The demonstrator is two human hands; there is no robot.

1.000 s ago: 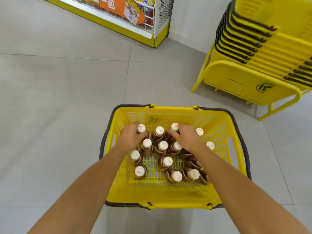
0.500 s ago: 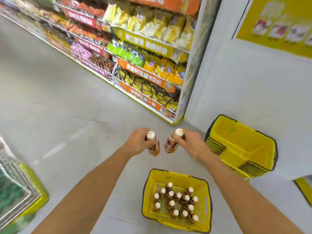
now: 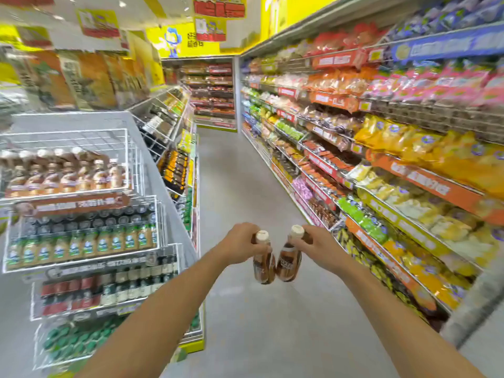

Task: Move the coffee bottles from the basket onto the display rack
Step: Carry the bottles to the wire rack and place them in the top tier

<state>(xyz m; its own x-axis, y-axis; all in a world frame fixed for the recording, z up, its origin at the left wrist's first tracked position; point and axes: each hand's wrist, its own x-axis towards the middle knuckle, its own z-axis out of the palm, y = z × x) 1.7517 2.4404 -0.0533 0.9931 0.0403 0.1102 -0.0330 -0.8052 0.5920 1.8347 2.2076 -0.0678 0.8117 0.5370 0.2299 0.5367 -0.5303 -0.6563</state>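
My left hand (image 3: 240, 246) grips a brown coffee bottle (image 3: 263, 264) with a white cap by its neck. My right hand (image 3: 317, 248) holds a second coffee bottle (image 3: 289, 261) the same way. Both bottles hang side by side, nearly touching, above the aisle floor. The white wire display rack (image 3: 131, 170) stands at the left; its top tier holds a row of similar brown coffee bottles (image 3: 68, 173). The basket is out of view.
Lower rack tiers carry dark cans, green-labelled bottles (image 3: 81, 244) and other drinks. Long snack shelves (image 3: 381, 170) line the right side. A grey floor aisle (image 3: 231, 186) runs ahead between rack and shelves to more shelving at the far end.
I lifted two bottles out of the basket and my view swung up and left, from the basket on the floor to the aisle and the display rack. The basket dropped out of sight.
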